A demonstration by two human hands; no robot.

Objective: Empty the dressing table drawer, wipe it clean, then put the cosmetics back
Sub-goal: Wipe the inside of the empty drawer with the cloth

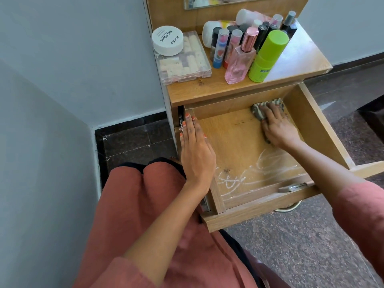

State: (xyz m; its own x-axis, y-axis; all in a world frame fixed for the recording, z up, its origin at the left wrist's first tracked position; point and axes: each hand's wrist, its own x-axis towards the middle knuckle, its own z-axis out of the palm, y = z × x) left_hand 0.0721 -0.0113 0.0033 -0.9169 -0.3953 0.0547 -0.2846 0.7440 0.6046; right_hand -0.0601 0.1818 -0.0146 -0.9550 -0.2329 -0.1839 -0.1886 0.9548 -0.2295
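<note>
- Drawer (315, 129): pulled fully out of the dressing table, nothing inside but the cloth. Count: one.
- Cloth (256, 111): one, dark and striped, at the far right corner of the drawer floor. It looks soft and light and bunches under pressure, so press it flat with your palm instead of pinching it.
- Right hand (278, 127): fingers spread and laid flat on the cloth, pressing it to the wood.
- Left hand (196, 154): fingers (190, 129) straight and together, resting along the drawer's left wall and holding nothing (probably steadying it).
- White streaks (259, 169): on the near part of the floor, not yet wiped.
- Cosmetics: all on the table top (301, 57), well apart from your hands.
- Pink perfume bottle (241, 61): one. Likely glass, so heavy for its size and fragile; grip the body, not the cap.
- Green bottle (268, 57): one, tall. Probably light plastic and easy to tip; take it mid-body.
- White round jar (168, 40): one, sitting on one clear compartment box (187, 65). Lift the jar first, then carry the box level.
- Slim tubes and small bottles behind: crowded and overlapping; you cannot get an exact count.
</note>
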